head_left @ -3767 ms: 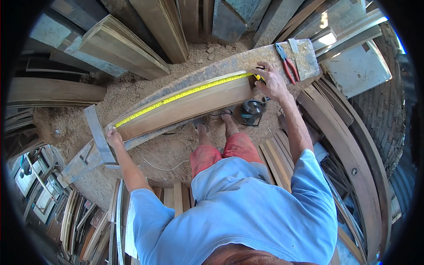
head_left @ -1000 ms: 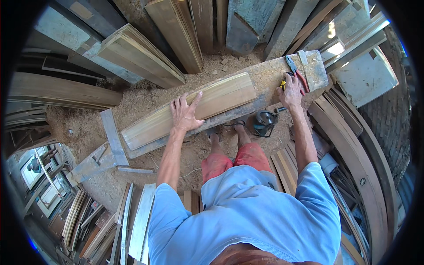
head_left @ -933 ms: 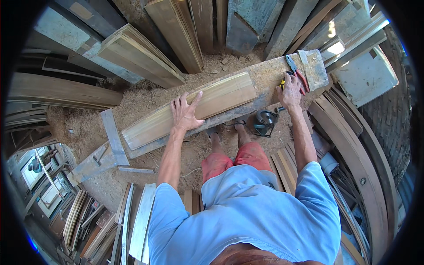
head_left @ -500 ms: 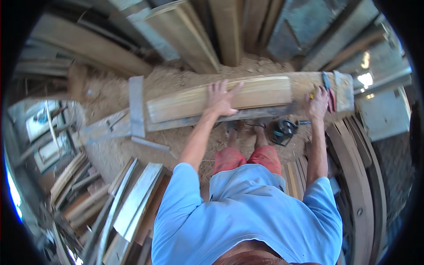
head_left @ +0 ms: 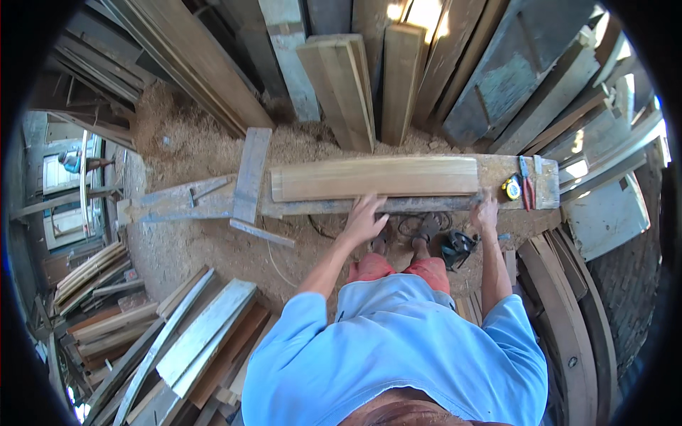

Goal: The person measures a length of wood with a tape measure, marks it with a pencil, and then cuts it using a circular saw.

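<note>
While the left hand (head_left: pixel 365 220), loosely spread, reaches the near edge of the wooden board (head_left: pixel 376 177) lying lengthwise on the worktop (head_left: pixel 496 165), the right hand (head_left: pixel 484 214) is near its right end, too blurred to tell its grip. Handling the board seems the step in hand; shifting it would call for holding both ends. The yellow tape measure (head_left: pixel 511 187) and red-handled pliers (head_left: pixel 527 188) lie loose, in no container.

On our worn plank bench (head_left: pixel 545 195), we see a pale wooden board (head_left: pixel 376 177), yellow tape measure (head_left: pixel 511 187), red-handled pliers (head_left: pixel 528 192) and a crosswise grey slat (head_left: pixel 252 174).
</note>
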